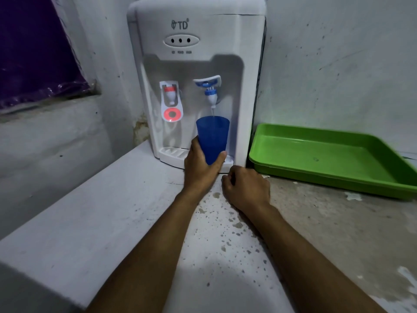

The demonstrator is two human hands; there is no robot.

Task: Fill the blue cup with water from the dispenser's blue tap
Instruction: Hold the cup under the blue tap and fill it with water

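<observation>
A white water dispenser (196,30) stands on the counter against the wall. Its blue tap (209,91) has the lever flipped up, and a thin stream of water runs down into the blue cup (213,134). My left hand (199,166) grips the lower part of the cup and holds it upright under the tap, above the drip tray (171,154). My right hand (246,188) rests on the counter just right of the cup, fingers curled in, holding nothing.
The red tap (171,98) sits to the left of the blue one. A green plastic tray (338,177) lies on the counter to the right of the dispenser. The concrete counter (135,211) is speckled with stains. A purple sheet (33,53) hangs at the upper left.
</observation>
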